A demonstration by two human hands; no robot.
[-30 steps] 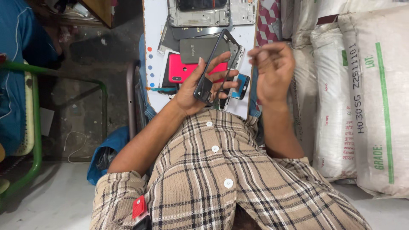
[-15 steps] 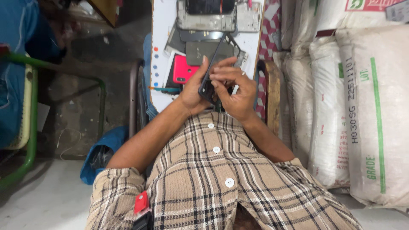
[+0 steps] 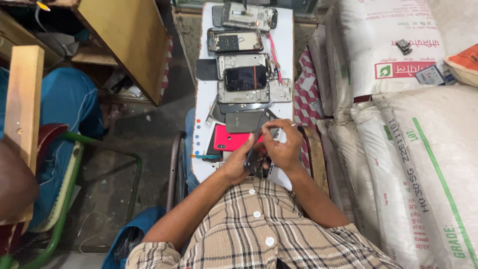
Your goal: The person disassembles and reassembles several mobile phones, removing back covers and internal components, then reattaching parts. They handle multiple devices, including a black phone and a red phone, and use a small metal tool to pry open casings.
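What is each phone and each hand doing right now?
Dark slim phone in the hands: held up off the white board, tilted.
Left hand: gripping the phone's lower end.
Right hand: fingers curled over the phone's upper part.
Red phone back cover: lying flat on the long white board.
Black-screened phone: lying face up on opened silver phone frames, screen dark.
Opened phone with bare insides: back off, lying flat.

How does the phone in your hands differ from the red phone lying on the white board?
The dark phone is gripped by the left hand and right hand, tilted on edge; the red phone lies flat on the white board, untouched. The held one looks black, the other bright red. Both are slim, rectangular handsets.
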